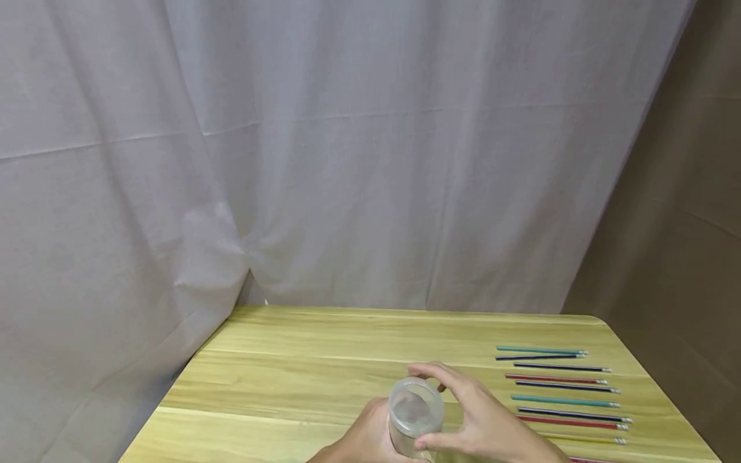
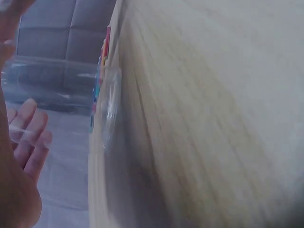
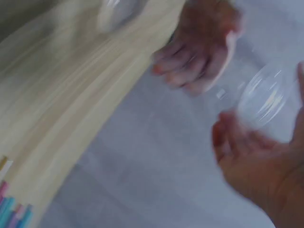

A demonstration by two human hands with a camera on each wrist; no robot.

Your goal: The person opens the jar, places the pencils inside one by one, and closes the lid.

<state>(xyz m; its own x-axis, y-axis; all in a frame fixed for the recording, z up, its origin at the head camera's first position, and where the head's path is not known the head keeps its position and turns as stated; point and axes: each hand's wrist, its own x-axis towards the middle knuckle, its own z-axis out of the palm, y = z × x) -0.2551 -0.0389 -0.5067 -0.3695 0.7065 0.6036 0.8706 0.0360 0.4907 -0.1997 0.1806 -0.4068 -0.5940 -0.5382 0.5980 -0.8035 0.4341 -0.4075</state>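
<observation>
My left hand [image 1: 373,434] grips a clear plastic jar [image 1: 401,440] round its side, near the table's front. The jar stands roughly upright, its base close over the wood in the left wrist view. At its top is a clear round lid [image 1: 415,406], and my right hand [image 1: 477,418] curls round that lid, thumb on the near side and fingers on the far side. The right wrist view, blurred, shows the lid [image 3: 266,97] between right thumb and fingers, with the left hand [image 3: 199,52] further down the jar.
Several pencils [image 1: 567,402] with white-capped ends lie in a loose column on the right of the wooden table [image 1: 278,366]: teal, dark blue, red and yellow. Grey cloth [image 1: 359,193] hangs behind and to the left, and a brown cloth [image 1: 683,212] at the right.
</observation>
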